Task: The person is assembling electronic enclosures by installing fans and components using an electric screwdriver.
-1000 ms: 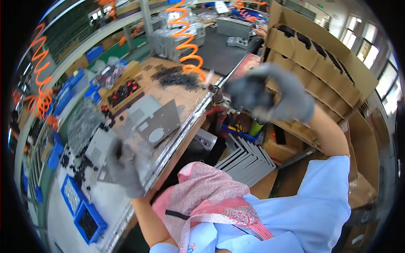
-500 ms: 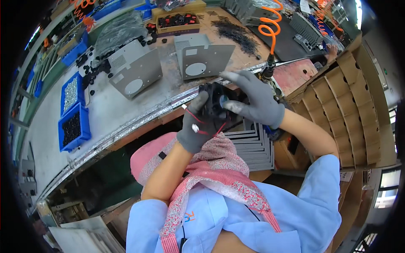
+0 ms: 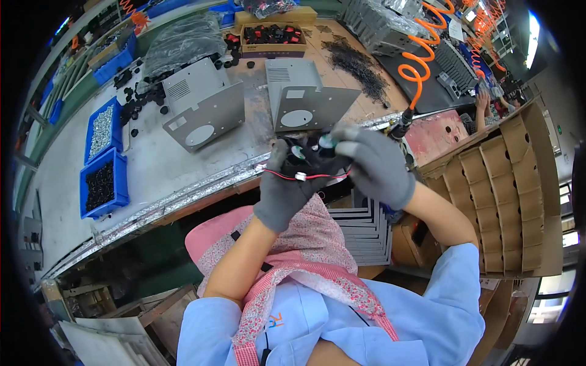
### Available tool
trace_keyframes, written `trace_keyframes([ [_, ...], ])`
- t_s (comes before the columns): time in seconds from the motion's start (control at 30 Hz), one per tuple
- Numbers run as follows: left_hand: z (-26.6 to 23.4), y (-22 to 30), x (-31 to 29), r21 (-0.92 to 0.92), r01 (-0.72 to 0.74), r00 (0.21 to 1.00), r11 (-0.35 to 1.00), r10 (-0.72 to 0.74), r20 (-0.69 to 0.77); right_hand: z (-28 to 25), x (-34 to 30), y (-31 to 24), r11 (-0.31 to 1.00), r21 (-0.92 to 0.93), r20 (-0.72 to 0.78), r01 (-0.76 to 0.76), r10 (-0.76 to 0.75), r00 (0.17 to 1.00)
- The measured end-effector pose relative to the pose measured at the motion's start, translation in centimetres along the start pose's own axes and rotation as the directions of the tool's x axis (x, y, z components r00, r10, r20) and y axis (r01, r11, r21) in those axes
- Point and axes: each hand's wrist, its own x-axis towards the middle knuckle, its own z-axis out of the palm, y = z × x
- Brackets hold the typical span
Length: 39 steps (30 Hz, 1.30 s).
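Note:
Black cooling fans [image 3: 305,157] with round hub labels are between my gloved hands, just past the bench's front edge. At least two hubs show. My left hand [image 3: 282,194] is closed around the left side of the fans, thumb on top. A red and dark wire lead with white plugs [image 3: 301,176] hangs across in front of them. My right hand [image 3: 379,169], slightly blurred, has its fingers closed at the right-hand fan. Beyond them, two grey sheet-metal housings [image 3: 213,116] [image 3: 314,107] with round cut-outs stand on the bench.
On the left are blue bins of silvery [image 3: 101,131] and black small parts [image 3: 101,188]. A carton of red and black parts [image 3: 273,40] stands behind. An orange coiled hose [image 3: 415,73] hangs at right, above a divided cardboard box [image 3: 488,195]. Another person's hand [image 3: 482,100] shows far right.
The fans have been tilted so that two hubs face up, and the wire lead now stretches across in front. My right hand has shifted right and its fingers have curled in.

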Motion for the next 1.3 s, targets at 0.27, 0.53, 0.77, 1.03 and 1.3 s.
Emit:
trace_keyframes([
  [0.27,-4.6,0.6,-1.3,-0.707,0.237,0.880,0.667,-0.456,-0.135,-1.4,4.6,8.4,0.793,-0.603,-0.034,0.092,-0.140,0.990],
  [0.53,-7.4,1.1,-2.6,-0.670,0.176,0.853,0.721,-0.452,-0.262,1.6,8.0,14.6,0.920,-0.391,0.337,0.012,0.131,0.932],
  [0.77,-8.4,1.3,-3.0,-0.705,0.188,0.868,0.684,-0.452,-0.206,3.1,10.9,16.6,0.876,-0.042,0.815,-0.480,0.308,0.491],
  [1.03,-8.5,1.7,-2.8,-0.673,0.201,0.871,0.712,-0.445,-0.210,4.4,9.8,17.3,0.707,0.261,0.816,-0.658,0.202,0.541],
  [1.3,-8.7,3.9,-1.7,-0.694,0.119,0.899,0.710,-0.373,-0.227,4.1,10.9,9.4,0.817,0.436,0.113,-0.378,0.367,0.923],
])
